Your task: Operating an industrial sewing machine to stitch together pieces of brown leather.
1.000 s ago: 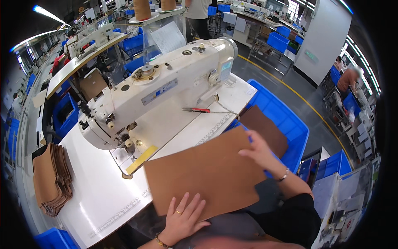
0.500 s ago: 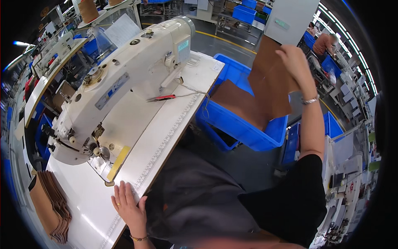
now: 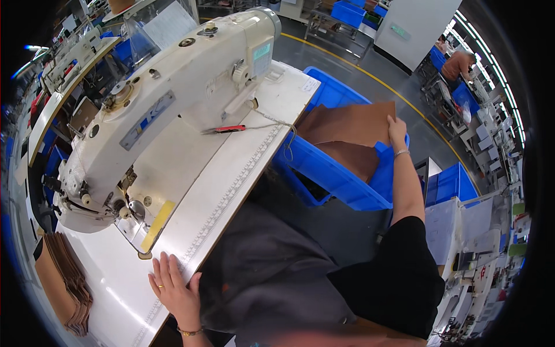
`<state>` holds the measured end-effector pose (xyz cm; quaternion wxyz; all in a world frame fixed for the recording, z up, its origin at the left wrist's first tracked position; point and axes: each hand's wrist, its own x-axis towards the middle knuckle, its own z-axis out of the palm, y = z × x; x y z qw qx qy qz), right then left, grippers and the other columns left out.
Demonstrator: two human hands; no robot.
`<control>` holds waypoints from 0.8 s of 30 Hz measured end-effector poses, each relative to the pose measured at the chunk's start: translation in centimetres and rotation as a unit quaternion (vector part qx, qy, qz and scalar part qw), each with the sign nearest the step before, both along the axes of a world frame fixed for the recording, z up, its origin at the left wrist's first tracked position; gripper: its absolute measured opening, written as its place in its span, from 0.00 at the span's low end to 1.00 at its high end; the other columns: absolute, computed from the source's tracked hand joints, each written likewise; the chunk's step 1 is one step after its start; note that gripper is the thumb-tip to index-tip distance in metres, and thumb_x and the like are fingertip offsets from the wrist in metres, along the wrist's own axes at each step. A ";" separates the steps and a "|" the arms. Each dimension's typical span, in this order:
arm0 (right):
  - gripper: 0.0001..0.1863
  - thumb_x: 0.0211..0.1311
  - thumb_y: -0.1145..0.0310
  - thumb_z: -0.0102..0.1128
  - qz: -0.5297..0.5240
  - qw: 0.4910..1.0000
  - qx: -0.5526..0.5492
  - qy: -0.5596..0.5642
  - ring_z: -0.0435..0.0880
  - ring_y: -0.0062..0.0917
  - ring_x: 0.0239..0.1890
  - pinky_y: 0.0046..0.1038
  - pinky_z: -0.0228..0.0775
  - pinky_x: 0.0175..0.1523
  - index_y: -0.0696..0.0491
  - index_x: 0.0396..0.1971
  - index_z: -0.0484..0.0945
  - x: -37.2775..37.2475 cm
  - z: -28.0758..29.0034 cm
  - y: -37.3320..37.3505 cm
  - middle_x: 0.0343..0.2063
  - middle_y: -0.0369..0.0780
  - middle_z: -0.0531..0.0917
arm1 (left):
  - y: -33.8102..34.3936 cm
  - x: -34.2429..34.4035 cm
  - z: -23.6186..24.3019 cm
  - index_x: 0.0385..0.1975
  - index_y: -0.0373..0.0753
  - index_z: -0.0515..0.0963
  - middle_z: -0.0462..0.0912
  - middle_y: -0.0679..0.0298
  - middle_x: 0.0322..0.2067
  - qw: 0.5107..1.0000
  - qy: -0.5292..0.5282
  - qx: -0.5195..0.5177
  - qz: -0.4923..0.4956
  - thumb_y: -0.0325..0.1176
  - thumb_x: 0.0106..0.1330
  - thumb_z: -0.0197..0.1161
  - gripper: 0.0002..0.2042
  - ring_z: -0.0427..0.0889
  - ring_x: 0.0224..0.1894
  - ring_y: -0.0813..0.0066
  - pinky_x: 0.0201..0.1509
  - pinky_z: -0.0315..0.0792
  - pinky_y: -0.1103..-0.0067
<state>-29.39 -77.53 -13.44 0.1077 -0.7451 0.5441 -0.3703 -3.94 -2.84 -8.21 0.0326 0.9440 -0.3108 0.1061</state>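
In the head view, two bare hands are showing; the right hand (image 3: 397,133) is pinching the right edge of one flat, brown, leather-like panel (image 3: 354,121), which is lying over one deep, blue plastic bin (image 3: 341,180), left of that grip; the left hand (image 3: 178,292) is resting palm-down, holding nothing, on one white worktable (image 3: 115,277), far left of the grip; at least one other brown sheet (image 3: 352,157) is lying below-left of the grip, the panel partly covering it and making a full count impossible; one stack of brown pieces (image 3: 60,283) is standing beyond the left hand, too tightly packed to count; one cream-coloured metal sewing machine (image 3: 191,81) and one pair of red-handled snips (image 3: 231,128) are sitting left of the grip; the bin's near wall is blocking its depths.
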 end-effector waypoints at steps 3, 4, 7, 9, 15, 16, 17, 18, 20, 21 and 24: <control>0.23 0.66 0.55 0.65 -0.051 0.993 0.019 0.109 0.88 0.49 0.41 0.44 0.74 0.45 0.64 0.38 0.85 -4.9 -5.9 1.0 0.35 0.55 0.88 | -0.4 0.4 -0.3 0.68 0.38 0.70 0.70 0.56 0.71 1.000 0.001 -0.007 -0.014 0.62 0.68 0.59 0.38 0.64 0.75 0.51 0.78 0.53 0.54; 0.22 0.65 0.55 0.67 -0.039 0.990 0.104 0.084 0.87 0.50 0.44 0.44 0.75 0.48 0.64 0.39 0.86 -4.0 -7.6 2.8 0.38 0.56 0.88 | -0.3 0.2 -0.1 0.68 0.38 0.70 0.70 0.56 0.71 1.000 -0.005 0.002 -0.006 0.63 0.68 0.58 0.38 0.64 0.75 0.51 0.77 0.54 0.54; 0.21 0.62 0.58 0.70 -0.095 0.973 0.151 0.146 0.87 0.49 0.48 0.43 0.77 0.52 0.63 0.42 0.85 -4.6 -8.7 5.4 0.42 0.56 0.88 | -0.8 0.4 -0.3 0.68 0.38 0.71 0.70 0.55 0.71 1.000 -0.005 -0.002 -0.013 0.63 0.69 0.57 0.37 0.64 0.75 0.51 0.77 0.54 0.54; 0.26 0.60 0.54 0.72 -0.108 0.901 0.305 0.288 0.84 0.47 0.57 0.44 0.77 0.61 0.58 0.52 0.83 -3.4 -7.8 6.8 0.54 0.53 0.84 | -0.6 0.3 -0.2 0.68 0.38 0.71 0.70 0.55 0.71 1.000 -0.008 -0.002 -0.009 0.63 0.70 0.57 0.37 0.64 0.75 0.51 0.77 0.55 0.54; 0.22 0.58 0.57 0.72 -0.008 0.934 0.047 0.354 0.87 0.47 0.51 0.47 0.81 0.53 0.50 0.50 0.83 3.6 -3.2 6.1 0.46 0.48 0.88 | -0.1 0.3 0.3 0.65 0.38 0.74 0.73 0.55 0.68 0.999 -0.008 -0.037 -0.011 0.62 0.65 0.64 0.37 0.68 0.72 0.48 0.74 0.58 0.51; 0.17 0.61 0.57 0.69 0.036 0.948 0.009 0.316 0.88 0.47 0.46 0.47 0.81 0.50 0.47 0.48 0.84 6.5 -1.7 6.7 0.41 0.48 0.89 | -0.1 0.2 0.5 0.65 0.38 0.73 0.73 0.54 0.68 0.999 0.005 -0.042 -0.012 0.61 0.64 0.65 0.37 0.68 0.72 0.47 0.74 0.58 0.51; 0.12 0.67 0.58 0.65 0.099 0.957 -0.052 0.268 0.89 0.45 0.41 0.45 0.80 0.45 0.48 0.43 0.86 10.0 0.1 8.6 0.38 0.48 0.89 | 0.0 0.1 1.0 0.65 0.38 0.73 0.73 0.53 0.68 0.999 0.015 -0.045 -0.008 0.60 0.63 0.66 0.37 0.68 0.72 0.47 0.74 0.57 0.52; 0.11 0.68 0.59 0.64 0.155 0.956 -0.080 0.234 0.89 0.44 0.39 0.43 0.78 0.42 0.49 0.41 0.86 13.6 2.2 10.9 0.36 0.48 0.88 | 0.0 0.1 1.2 0.65 0.38 0.73 0.74 0.54 0.67 0.998 0.029 -0.051 -0.005 0.59 0.62 0.67 0.37 0.68 0.71 0.47 0.74 0.58 0.53; 0.09 0.70 0.63 0.63 0.291 0.932 -0.175 0.127 0.87 0.43 0.33 0.40 0.75 0.36 0.53 0.37 0.85 18.0 6.1 16.3 0.33 0.48 0.87 | -0.3 0.5 2.0 0.65 0.40 0.74 0.74 0.55 0.67 0.994 0.061 -0.088 -0.020 0.57 0.62 0.68 0.36 0.69 0.71 0.49 0.74 0.58 0.53; 0.08 0.69 0.66 0.64 0.374 0.896 -0.235 0.049 0.85 0.42 0.30 0.38 0.74 0.34 0.54 0.35 0.85 19.9 7.0 19.0 0.30 0.47 0.86 | -0.2 0.6 2.4 0.65 0.41 0.74 0.74 0.56 0.67 0.990 0.077 -0.113 -0.030 0.55 0.62 0.69 0.35 0.69 0.71 0.51 0.74 0.59 0.53; 0.05 0.62 0.70 0.69 0.591 0.747 -0.303 0.029 0.78 0.37 0.22 0.36 0.69 0.28 0.53 0.31 0.83 25.3 10.1 29.7 0.21 0.41 0.78 | 1.4 1.7 3.1 0.62 0.41 0.77 0.77 0.57 0.64 0.986 0.068 -0.155 -0.001 0.49 0.63 0.71 0.29 0.72 0.69 0.52 0.72 0.63 0.55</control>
